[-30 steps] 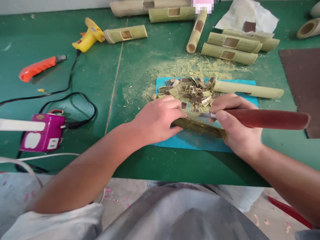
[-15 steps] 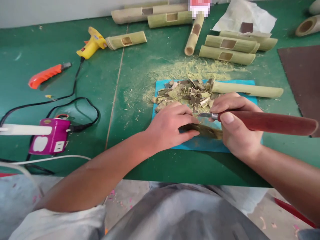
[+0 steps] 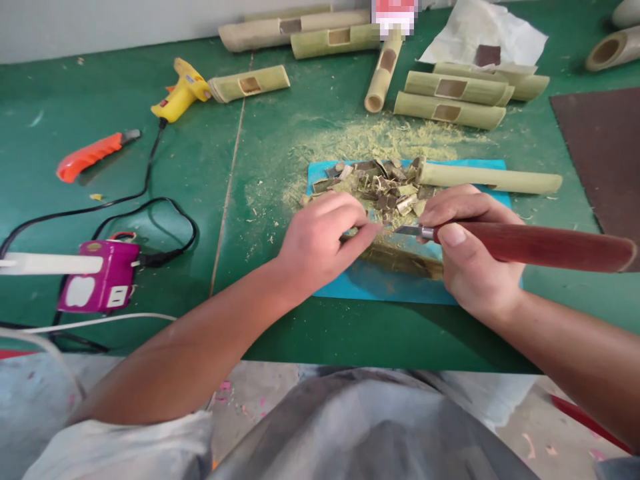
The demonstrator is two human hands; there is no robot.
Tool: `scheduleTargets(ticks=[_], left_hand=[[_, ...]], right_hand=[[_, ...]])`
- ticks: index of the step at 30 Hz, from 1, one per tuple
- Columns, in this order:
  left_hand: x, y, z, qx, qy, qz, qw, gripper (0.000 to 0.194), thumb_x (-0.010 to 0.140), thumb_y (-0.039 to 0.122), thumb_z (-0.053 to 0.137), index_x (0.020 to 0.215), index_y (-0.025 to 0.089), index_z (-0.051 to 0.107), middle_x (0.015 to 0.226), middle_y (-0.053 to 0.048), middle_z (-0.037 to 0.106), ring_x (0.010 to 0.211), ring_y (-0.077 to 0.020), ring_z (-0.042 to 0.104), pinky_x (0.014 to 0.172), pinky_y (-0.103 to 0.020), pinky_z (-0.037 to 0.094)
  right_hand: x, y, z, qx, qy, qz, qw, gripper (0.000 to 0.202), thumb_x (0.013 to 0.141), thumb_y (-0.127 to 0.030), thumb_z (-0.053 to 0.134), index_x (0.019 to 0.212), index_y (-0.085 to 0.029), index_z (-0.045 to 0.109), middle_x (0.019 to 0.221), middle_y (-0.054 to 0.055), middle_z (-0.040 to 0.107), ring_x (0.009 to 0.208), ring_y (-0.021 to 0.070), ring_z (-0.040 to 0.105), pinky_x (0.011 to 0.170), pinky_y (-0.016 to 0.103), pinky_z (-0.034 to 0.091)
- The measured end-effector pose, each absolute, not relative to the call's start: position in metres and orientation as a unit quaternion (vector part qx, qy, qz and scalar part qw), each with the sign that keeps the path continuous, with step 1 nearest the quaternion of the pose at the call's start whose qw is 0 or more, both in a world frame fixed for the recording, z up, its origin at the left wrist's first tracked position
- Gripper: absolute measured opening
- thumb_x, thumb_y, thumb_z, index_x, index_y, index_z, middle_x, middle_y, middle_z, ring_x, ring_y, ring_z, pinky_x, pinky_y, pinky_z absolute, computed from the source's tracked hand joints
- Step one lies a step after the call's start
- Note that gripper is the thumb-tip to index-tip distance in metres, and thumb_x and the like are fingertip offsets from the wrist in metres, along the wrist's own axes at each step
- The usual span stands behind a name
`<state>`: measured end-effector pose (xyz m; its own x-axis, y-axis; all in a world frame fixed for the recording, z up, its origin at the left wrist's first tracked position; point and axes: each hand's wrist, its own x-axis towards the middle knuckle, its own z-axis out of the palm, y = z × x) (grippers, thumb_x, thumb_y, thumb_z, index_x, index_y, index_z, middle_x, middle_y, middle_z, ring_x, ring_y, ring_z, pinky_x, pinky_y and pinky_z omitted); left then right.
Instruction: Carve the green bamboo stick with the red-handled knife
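Note:
My right hand (image 3: 477, 257) is closed around a knife (image 3: 540, 247) with a thick red-brown handle, its short blade pointing left. Below the blade a dark bamboo piece (image 3: 405, 260) lies on the blue mat (image 3: 345, 287); its right end meets my right hand. My left hand (image 3: 325, 240) is over the piece's left end, thumb and forefinger pinched together close to the blade tip. Whatever is between those fingertips is too small to make out. Behind both hands is a pile of bamboo chips (image 3: 380, 187), with a pale bamboo tube (image 3: 490, 179) to its right.
Cut bamboo tubes (image 3: 450, 110) lie at the back, beside white paper (image 3: 483, 33). On the left are a yellow glue gun (image 3: 180, 93), an orange cutter (image 3: 93, 157), a purple power adapter (image 3: 103, 277) and cables. A brown sheet (image 3: 605, 147) is at right.
My left hand has shifted left, and its thumb and forefinger have come together, uncovering more of the dark bamboo piece. My right hand and the knife are nearly where they were.

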<state>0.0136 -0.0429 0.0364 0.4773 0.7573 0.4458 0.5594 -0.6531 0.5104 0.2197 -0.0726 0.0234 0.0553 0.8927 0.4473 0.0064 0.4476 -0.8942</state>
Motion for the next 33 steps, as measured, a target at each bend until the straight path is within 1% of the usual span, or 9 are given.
scheduleTargets(ticks=[2, 5, 8, 12, 16, 20, 24, 29, 33], left_hand=[[0.006, -0.038, 0.037, 0.857, 0.392, 0.313, 0.114, 0.027, 0.102, 0.032, 0.058, 0.082, 0.017, 0.068, 0.091, -0.007, 0.074, 0.088, -0.0178, 0.067, 0.083, -0.034, 0.052], [-0.003, -0.032, 0.037, 0.889, 0.353, 0.259, 0.133, 0.024, 0.095, 0.041, 0.068, 0.094, 0.017, 0.071, 0.097, -0.007, 0.074, 0.093, -0.0207, 0.068, 0.086, -0.036, 0.052], [-0.007, -0.030, 0.037, 0.917, 0.302, 0.203, 0.164, 0.037, 0.085, 0.049, 0.078, 0.103, 0.017, 0.072, 0.102, -0.008, 0.073, 0.094, -0.0220, 0.066, 0.086, -0.036, 0.052], [-0.007, -0.031, 0.039, 0.937, 0.268, 0.167, 0.149, 0.031, 0.090, 0.042, 0.074, 0.107, 0.016, 0.073, 0.109, -0.009, 0.072, 0.096, -0.0222, 0.064, 0.086, -0.035, 0.051], [-0.006, -0.032, 0.036, 0.936, 0.270, 0.169, 0.150, 0.025, 0.093, 0.037, 0.070, 0.105, 0.016, 0.073, 0.105, -0.009, 0.072, 0.094, -0.0214, 0.063, 0.084, -0.034, 0.051], [-0.003, -0.032, 0.032, 0.921, 0.283, 0.188, 0.193, 0.023, 0.093, 0.037, 0.071, 0.104, 0.017, 0.075, 0.099, -0.007, 0.071, 0.091, -0.0201, 0.064, 0.083, -0.033, 0.050], [-0.002, -0.032, 0.032, 0.914, 0.291, 0.187, 0.211, 0.021, 0.092, 0.037, 0.072, 0.100, 0.018, 0.076, 0.097, -0.007, 0.071, 0.090, -0.0198, 0.063, 0.081, -0.033, 0.049], [-0.002, -0.033, 0.034, 0.913, 0.294, 0.183, 0.217, 0.020, 0.092, 0.035, 0.072, 0.097, 0.016, 0.075, 0.095, -0.007, 0.070, 0.088, -0.0192, 0.062, 0.079, -0.032, 0.048], [-0.002, -0.032, 0.034, 0.914, 0.293, 0.177, 0.216, 0.021, 0.093, 0.036, 0.071, 0.097, 0.016, 0.076, 0.094, -0.007, 0.069, 0.087, -0.0195, 0.062, 0.078, -0.032, 0.048]], right_hand=[[0.222, -0.073, 0.025, -0.400, -0.589, 0.364, 0.601, 0.015, 0.091, -0.046, 0.071, 0.087, -0.031, 0.071, 0.087, 0.002, 0.067, 0.081, 0.0206, 0.063, 0.076, 0.042, 0.055], [0.224, -0.074, 0.029, -0.431, -0.601, 0.377, 0.557, 0.013, 0.091, -0.044, 0.072, 0.086, -0.031, 0.070, 0.088, 0.001, 0.068, 0.083, 0.0206, 0.064, 0.076, 0.040, 0.056], [0.226, -0.074, 0.033, -0.432, -0.624, 0.372, 0.535, 0.011, 0.091, -0.040, 0.073, 0.085, -0.031, 0.070, 0.086, 0.001, 0.069, 0.086, 0.0207, 0.066, 0.081, 0.040, 0.056], [0.227, -0.074, 0.034, -0.437, -0.635, 0.363, 0.524, 0.012, 0.091, -0.040, 0.073, 0.085, -0.030, 0.070, 0.086, 0.002, 0.070, 0.086, 0.0215, 0.066, 0.084, 0.042, 0.056], [0.226, -0.073, 0.036, -0.437, -0.638, 0.367, 0.517, 0.014, 0.089, -0.042, 0.075, 0.084, -0.030, 0.070, 0.084, 0.002, 0.071, 0.084, 0.0216, 0.067, 0.081, 0.042, 0.056], [0.225, -0.070, 0.041, -0.433, -0.652, 0.400, 0.477, 0.018, 0.079, -0.040, 0.084, 0.081, -0.029, 0.069, 0.080, 0.000, 0.071, 0.076, 0.0192, 0.066, 0.072, 0.038, 0.056], [0.224, -0.067, 0.042, -0.444, -0.644, 0.433, 0.448, 0.013, 0.083, -0.034, 0.079, 0.078, -0.028, 0.069, 0.076, -0.002, 0.071, 0.071, 0.0176, 0.065, 0.064, 0.034, 0.054], [0.222, -0.067, 0.040, -0.445, -0.654, 0.436, 0.428, 0.011, 0.081, -0.032, 0.080, 0.077, -0.027, 0.071, 0.080, -0.001, 0.073, 0.075, 0.0175, 0.068, 0.069, 0.034, 0.057], [0.222, -0.066, 0.040, -0.446, -0.662, 0.420, 0.432, 0.009, 0.082, -0.030, 0.079, 0.078, -0.028, 0.072, 0.083, -0.001, 0.074, 0.077, 0.0184, 0.069, 0.071, 0.036, 0.058]])
